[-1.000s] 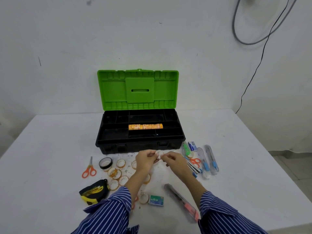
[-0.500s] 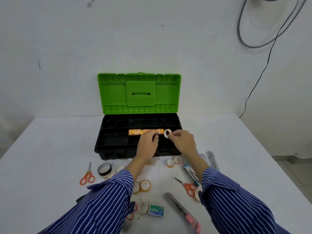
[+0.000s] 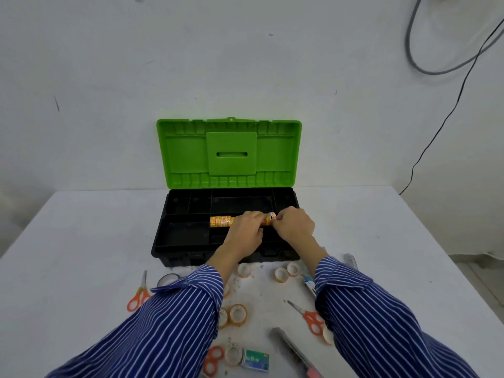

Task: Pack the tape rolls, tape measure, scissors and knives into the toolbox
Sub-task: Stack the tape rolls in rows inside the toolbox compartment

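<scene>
The black toolbox (image 3: 188, 241) stands with its green lid (image 3: 229, 154) raised. A row of orange tape rolls (image 3: 221, 221) lies in its middle compartment. My right hand (image 3: 293, 223) pinches a small tape roll (image 3: 271, 217) at the row's right end. My left hand (image 3: 245, 227) rests on the row, fingers curled over it. Loose tape rolls (image 3: 237, 313) lie on the table (image 3: 81, 241) in front of the box, with orange scissors on the left (image 3: 139, 294) and orange scissors on the right (image 3: 309, 319), and a knife (image 3: 293, 350). My sleeves hide part of the items.
A black tape roll (image 3: 167, 279) lies left of my left sleeve. A small green box (image 3: 256, 360) sits near the front edge. A blue-tipped knife (image 3: 309, 283) and a clear-cased tool (image 3: 350, 260) lie on the right. Cables (image 3: 436, 110) hang on the wall.
Both hands rose from the table into the toolbox. The small roll in my right hand now touches the right end of the row, and my left hand came down on the row.
</scene>
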